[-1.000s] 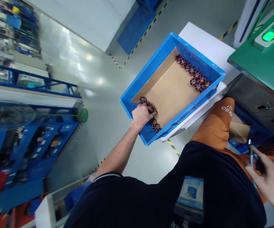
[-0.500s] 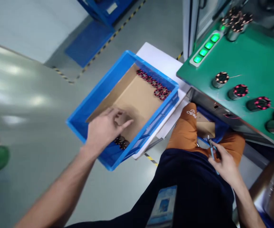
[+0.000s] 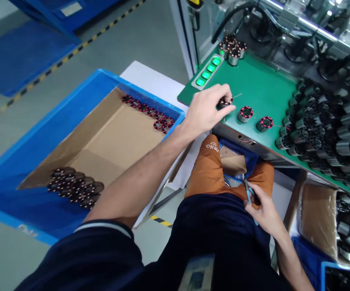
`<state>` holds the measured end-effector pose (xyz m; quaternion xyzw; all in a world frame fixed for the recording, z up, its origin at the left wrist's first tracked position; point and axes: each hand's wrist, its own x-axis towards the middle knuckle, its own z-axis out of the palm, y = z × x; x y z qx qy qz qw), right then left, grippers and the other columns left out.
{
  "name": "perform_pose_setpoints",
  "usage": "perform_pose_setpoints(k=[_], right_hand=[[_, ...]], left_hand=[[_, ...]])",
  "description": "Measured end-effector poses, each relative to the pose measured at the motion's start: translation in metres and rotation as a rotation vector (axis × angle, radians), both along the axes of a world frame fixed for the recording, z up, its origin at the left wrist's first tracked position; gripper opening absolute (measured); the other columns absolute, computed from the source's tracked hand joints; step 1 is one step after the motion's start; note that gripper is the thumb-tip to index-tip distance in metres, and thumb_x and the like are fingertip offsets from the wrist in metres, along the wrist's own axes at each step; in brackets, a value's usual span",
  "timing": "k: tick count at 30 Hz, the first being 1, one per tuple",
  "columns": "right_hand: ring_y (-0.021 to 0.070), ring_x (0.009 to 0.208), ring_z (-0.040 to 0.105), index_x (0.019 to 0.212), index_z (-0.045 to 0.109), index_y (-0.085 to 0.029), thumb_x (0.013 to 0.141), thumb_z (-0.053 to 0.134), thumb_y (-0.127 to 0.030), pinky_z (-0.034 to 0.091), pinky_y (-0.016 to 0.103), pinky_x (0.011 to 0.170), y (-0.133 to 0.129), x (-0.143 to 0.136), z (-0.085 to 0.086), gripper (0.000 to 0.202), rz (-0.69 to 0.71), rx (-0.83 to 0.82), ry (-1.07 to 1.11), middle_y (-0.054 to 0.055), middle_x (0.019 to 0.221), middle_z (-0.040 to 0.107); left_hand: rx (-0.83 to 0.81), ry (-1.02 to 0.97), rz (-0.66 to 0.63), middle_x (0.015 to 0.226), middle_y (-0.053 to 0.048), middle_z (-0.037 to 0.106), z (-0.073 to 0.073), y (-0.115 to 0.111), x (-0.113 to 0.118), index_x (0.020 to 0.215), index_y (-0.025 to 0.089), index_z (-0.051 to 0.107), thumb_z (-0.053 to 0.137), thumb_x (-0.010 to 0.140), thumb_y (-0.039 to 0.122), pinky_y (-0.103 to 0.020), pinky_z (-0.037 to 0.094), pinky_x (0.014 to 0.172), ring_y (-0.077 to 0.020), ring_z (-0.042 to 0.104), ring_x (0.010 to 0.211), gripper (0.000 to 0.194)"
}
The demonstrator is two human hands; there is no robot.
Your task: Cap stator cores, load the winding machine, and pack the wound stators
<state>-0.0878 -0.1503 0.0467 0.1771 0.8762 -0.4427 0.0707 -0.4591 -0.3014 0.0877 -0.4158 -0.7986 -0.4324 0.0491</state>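
My left hand point(image 3: 208, 107) reaches over the near edge of the green worktop, its thumb and fingers closed around a copper-wound motor stator point(image 3: 224, 103). A thin loose wire sticks out to the right of that stator. Beside it stand two stators with pinkish-red windings, one closer point(image 3: 245, 114) and one further right point(image 3: 265, 123). Over my lap, my right hand point(image 3: 262, 207) grips a pair of blue-handled pliers point(image 3: 248, 191), the jaws pointing away from me.
A blue crate point(image 3: 102, 76) lined with cardboard holds stators in two groups at my left. Lit green buttons point(image 3: 205, 75) sit on the worktop point(image 3: 262, 83), near a cluster of stators point(image 3: 233, 52). Many stacked stators point(image 3: 317, 129) fill its right side. Machinery stands behind.
My left hand has moved from inside the blue crate to the worktop and closed on the nearest stator. My view has swung right. My right hand still holds the pliers over my lap.
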Motion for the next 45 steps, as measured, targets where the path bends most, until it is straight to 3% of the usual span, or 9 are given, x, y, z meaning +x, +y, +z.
perform_pose_setpoints(k=[4,8,11,15,24,32,39,42,45], right_hand=[[0.023,0.099,0.077,0.159,0.074,-0.021,0.11,0.066,-0.032,0.066,0.04,0.097,-0.005,0.017,0.015,0.051,-0.123,-0.085,0.074,0.008,0.116,0.082],[0.0233,0.105,0.075,0.165,0.073,-0.033,0.109,0.064,-0.02,0.064,0.041,0.099,-0.013,0.005,0.048,0.059,-0.139,-0.166,0.228,0.005,0.122,0.081],[0.0245,0.112,0.075,0.17,0.069,-0.037,0.106,0.062,-0.015,0.063,0.044,0.104,-0.014,-0.01,0.064,0.068,-0.125,-0.211,0.293,0.005,0.135,0.082],[0.0259,0.118,0.074,0.171,0.068,-0.037,0.103,0.064,-0.013,0.062,0.047,0.11,-0.014,-0.014,0.068,0.072,-0.113,-0.258,0.337,0.005,0.147,0.081],[0.0261,0.118,0.077,0.168,0.071,-0.036,0.099,0.064,-0.012,0.064,0.047,0.107,-0.012,-0.009,0.066,0.074,-0.106,-0.292,0.324,0.006,0.143,0.082],[0.0198,0.093,0.077,0.157,0.08,-0.029,0.1,0.06,-0.014,0.068,0.038,0.089,-0.017,-0.016,0.074,0.062,-0.127,-0.146,0.307,0.005,0.123,0.088],[0.0171,0.075,0.072,0.141,0.088,-0.027,0.098,0.062,-0.017,0.068,0.035,0.083,-0.019,-0.02,0.059,0.052,-0.185,-0.146,0.274,0.0,0.092,0.081],[0.0174,0.075,0.069,0.141,0.088,-0.025,0.096,0.063,-0.019,0.065,0.034,0.078,-0.014,-0.022,0.053,0.053,-0.238,-0.12,0.223,0.001,0.093,0.08],[0.0208,0.082,0.066,0.152,0.083,-0.026,0.095,0.066,-0.021,0.062,0.038,0.08,-0.007,-0.024,0.051,0.06,-0.233,0.015,0.224,0.003,0.096,0.076]], left_hand=[[0.213,-0.008,-0.067,0.105,-0.004,0.082,0.023,-0.023,0.064,0.093,0.026,0.075,0.091,0.101,0.04,-0.039,0.065,0.085,-0.023,0.077,0.094,0.022],[0.196,0.05,-0.146,0.114,-0.004,0.084,0.043,-0.034,0.133,0.094,0.025,0.075,0.092,0.101,0.031,-0.034,0.067,0.082,-0.0205,0.082,0.101,0.019],[0.167,-0.012,-0.192,0.108,-0.002,0.081,0.043,-0.031,0.156,0.094,0.028,0.074,0.095,0.1,0.033,-0.036,0.069,0.081,-0.0216,0.081,0.099,0.023],[0.159,-0.009,-0.22,0.106,-0.001,0.079,0.034,-0.025,0.161,0.096,0.028,0.073,0.096,0.101,0.034,-0.035,0.067,0.075,-0.0195,0.079,0.093,0.024],[0.205,-0.047,-0.267,0.106,-0.001,0.079,0.031,-0.023,0.166,0.096,0.028,0.072,0.092,0.103,0.025,-0.035,0.066,0.074,-0.0188,0.078,0.092,0.021],[0.197,-0.145,-0.252,0.106,-0.003,0.08,0.027,-0.028,0.168,0.09,0.03,0.074,0.095,0.1,0.038,-0.039,0.064,0.071,-0.0228,0.077,0.091,0.024],[0.197,-0.219,-0.219,0.105,-0.003,0.078,0.015,-0.026,0.168,0.088,0.03,0.072,0.094,0.1,0.037,-0.04,0.062,0.07,-0.0221,0.075,0.089,0.026],[0.28,-0.357,-0.193,0.101,-0.003,0.076,0.003,-0.022,0.168,0.09,0.027,0.071,0.099,0.093,0.035,-0.036,0.061,0.069,-0.021,0.075,0.091,0.029],[0.339,-0.662,-0.206,0.109,-0.005,0.079,-0.008,-0.021,0.169,0.099,0.026,0.074,0.094,0.099,0.048,-0.034,0.064,0.07,-0.0218,0.077,0.097,0.03]])
